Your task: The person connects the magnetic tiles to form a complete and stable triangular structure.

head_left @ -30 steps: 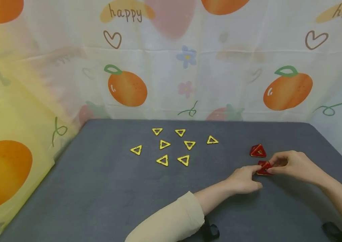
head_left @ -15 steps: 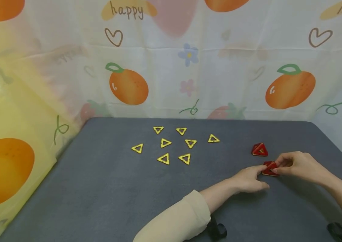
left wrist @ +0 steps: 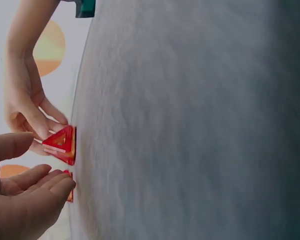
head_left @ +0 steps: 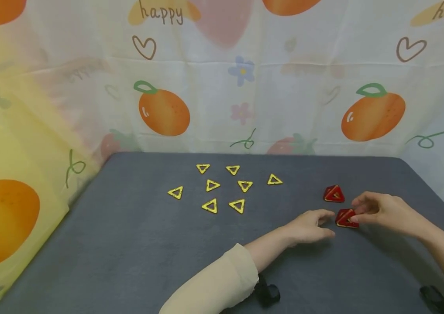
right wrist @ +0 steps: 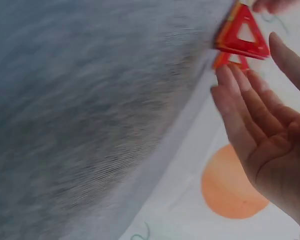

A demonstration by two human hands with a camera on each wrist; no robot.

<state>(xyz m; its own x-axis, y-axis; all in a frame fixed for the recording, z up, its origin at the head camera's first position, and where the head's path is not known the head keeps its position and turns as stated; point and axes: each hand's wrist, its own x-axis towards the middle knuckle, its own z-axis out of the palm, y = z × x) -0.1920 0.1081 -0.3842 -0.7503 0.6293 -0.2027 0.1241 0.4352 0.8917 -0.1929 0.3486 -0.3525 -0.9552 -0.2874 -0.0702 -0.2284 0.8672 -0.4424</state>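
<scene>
Two small red pyramids with gold edges, built from triangular frames, stand on the right of the grey table. My right hand point(head_left: 390, 214) is at the right side of the nearer pyramid point(head_left: 345, 219), its thumb overlapping that edge in the head view. In the right wrist view the fingers point(right wrist: 250, 102) are extended and the thumb is apart from the red pyramid point(right wrist: 244, 35). To the left of the same pyramid, my left hand point(head_left: 309, 226) hovers with fingers and thumb spread, holding nothing. Just behind stands the farther pyramid point(head_left: 334, 194), partly hidden in both wrist views.
Several flat yellow triangle frames point(head_left: 245, 186) lie scattered over the back middle of the grey table point(head_left: 127, 244). A fruit-print cloth point(head_left: 206, 78) hangs along the table's back and left edges. Dark straps show under both forearms.
My left fingers have come off the nearer red pyramid and drawn back to the left. My right fingers have loosened from it and lifted slightly. The pyramid stays standing.
</scene>
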